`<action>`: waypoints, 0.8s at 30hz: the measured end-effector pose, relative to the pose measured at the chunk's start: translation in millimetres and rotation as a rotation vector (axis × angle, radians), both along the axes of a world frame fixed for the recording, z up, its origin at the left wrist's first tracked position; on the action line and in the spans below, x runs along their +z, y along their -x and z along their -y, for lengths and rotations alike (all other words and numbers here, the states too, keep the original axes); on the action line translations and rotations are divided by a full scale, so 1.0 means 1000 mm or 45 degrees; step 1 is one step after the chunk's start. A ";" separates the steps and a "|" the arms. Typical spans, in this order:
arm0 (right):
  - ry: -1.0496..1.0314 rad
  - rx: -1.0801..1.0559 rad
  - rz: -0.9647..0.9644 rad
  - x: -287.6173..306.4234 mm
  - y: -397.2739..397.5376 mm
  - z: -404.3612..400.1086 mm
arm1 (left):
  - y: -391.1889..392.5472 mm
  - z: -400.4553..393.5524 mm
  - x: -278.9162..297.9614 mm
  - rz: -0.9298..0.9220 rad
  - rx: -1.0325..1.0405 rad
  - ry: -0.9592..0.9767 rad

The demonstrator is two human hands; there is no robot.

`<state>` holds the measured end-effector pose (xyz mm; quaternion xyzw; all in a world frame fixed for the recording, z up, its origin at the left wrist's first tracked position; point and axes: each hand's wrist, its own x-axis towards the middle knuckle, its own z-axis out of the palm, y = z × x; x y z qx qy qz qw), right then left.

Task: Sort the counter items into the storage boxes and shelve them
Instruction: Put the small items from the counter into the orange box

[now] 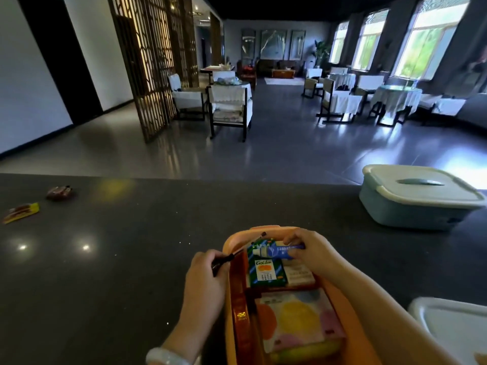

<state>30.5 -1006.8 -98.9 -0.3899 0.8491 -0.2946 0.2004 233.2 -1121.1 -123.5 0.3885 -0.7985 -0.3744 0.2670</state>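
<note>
An open orange storage box (266, 228) sits on the dark counter (118, 246) right in front of me. Inside it lie a green "Golden" box (266, 271), a pale box beside it and a pastel spotted packet (297, 317). My left hand (204, 280) grips a thin black pen (224, 259) at the box's left rim, its tip over the box. My right hand (312, 252) holds a blue tube (279, 251) over the far end of the box.
A closed blue storage box with a pale lid (419, 198) stands at the right of the counter. A white lid (453, 320) lies at the lower right. Two snack wrappers (21, 212) (60, 192) rest far left. Chairs and tables fill the room beyond.
</note>
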 end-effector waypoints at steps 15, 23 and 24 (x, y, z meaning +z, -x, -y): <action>0.001 0.271 -0.360 -0.022 0.027 0.013 | 0.017 0.010 -0.017 0.015 0.064 0.225; 0.040 0.184 -0.421 -0.029 0.030 0.020 | 0.016 0.008 -0.020 -0.004 0.033 0.299; 0.043 0.177 -0.423 -0.029 0.030 0.020 | 0.016 0.008 -0.021 -0.005 0.031 0.297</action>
